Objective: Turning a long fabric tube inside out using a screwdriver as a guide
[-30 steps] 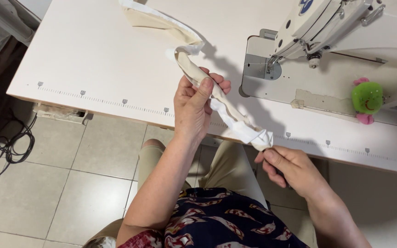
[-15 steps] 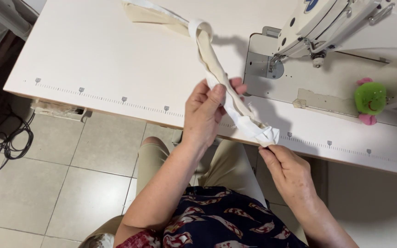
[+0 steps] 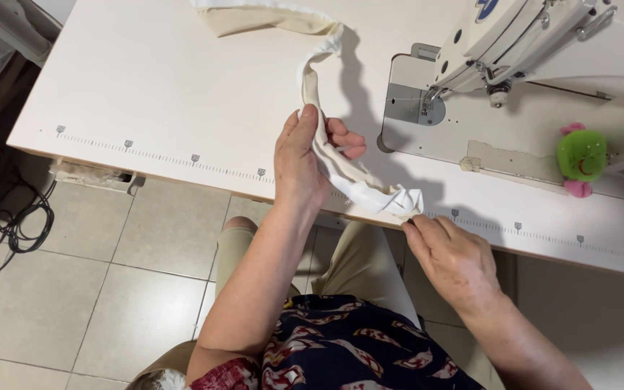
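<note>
Gripping the cream fabric strip (image 3: 341,162) at two spots, the person sits close against the white sewing table (image 3: 160,94). Left hand (image 3: 303,162) is up over the table's front part, fingers curled around the strip's middle, thumb side facing the machine, the cloth running through the closed palm. Right hand (image 3: 451,254) sits lower, right at the table's front edge, fingertips pinched shut on the bunched white end of the strip (image 3: 401,201). Between the two hands the cloth hangs in a shallow curve, just above the tabletop.

From the left hand the strip climbs away across the table, twisting once, and joins a wider cream piece (image 3: 254,16) lying flat at the far edge, partly cut off by the top of the view. A printed ruler scale (image 3: 160,148) runs along the near edge of the table, passing under the left wrist.

Over to the right stands the white sewing machine (image 3: 521,32), its head angled across the corner, needle area above a grey metal plate (image 3: 406,97). Strip and machine are apart; the cloth's shadow falls between them. Beside the machine base sits a green round pincushion (image 3: 581,154) with pink bits at top and bottom.

Below the table: beige trousers, a dark patterned top, pale floor tiles (image 3: 146,245), and a tangle of black cable (image 3: 12,227) at the left.
</note>
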